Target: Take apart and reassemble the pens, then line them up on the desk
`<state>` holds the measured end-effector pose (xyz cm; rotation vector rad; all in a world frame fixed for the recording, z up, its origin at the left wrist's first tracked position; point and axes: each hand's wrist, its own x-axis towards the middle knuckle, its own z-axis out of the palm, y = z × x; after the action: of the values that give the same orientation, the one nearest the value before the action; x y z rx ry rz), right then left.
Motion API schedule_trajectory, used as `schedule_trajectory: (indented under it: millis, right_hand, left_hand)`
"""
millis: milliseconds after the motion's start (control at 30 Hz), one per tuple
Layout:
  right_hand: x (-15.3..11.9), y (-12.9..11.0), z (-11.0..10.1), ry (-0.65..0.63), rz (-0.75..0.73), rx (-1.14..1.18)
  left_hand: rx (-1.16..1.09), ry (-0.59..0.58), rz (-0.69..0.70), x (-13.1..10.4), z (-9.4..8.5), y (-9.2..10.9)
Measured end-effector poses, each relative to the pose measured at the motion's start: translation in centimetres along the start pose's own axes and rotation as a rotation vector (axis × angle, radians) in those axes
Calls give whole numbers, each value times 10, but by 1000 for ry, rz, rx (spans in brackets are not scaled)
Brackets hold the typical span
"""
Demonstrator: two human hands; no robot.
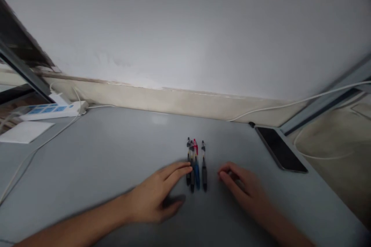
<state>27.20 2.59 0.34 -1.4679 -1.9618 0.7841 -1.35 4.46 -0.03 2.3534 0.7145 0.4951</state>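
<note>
"Four slim plastic pens lie on the smooth grey tabletop (pixel 116 150), between the hands. How far along?"

"Two black-and-clear pens (pixel 192 186) and one blue pen with a pink clip (pixel 197 175) sit close together; a third black-and-clear pen (pixel 204 177) lies apart on their right. I'd judge the grouping mostly done, one pen left separate."

"Each grip?"

"The bare left hand (pixel 155 195) is spread, grasping nothing, fingertips apparently touching the leftmost pens. The bare right hand (pixel 246 187) curls beside the separate pen; whether it's clenched, I can't tell."

"Other counts?"

"One flat black phone (pixel 279 146), one white power strip (pixel 55 114)."
</note>
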Motion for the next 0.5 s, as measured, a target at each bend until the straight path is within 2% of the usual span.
schedule_trajectory:
  millis: [200,367,500]
  right_hand:
    - [1,4,5,20,-144,-119]
    - [0,1,5,30,-221,-157]
    - [7,13,-6,70,-240,-219]
  left_hand:
    - [29,-26,30,1,-1,4]
    - [131,-142,106,3,-5,8]
    - [232,-176,134,3,-4,6]
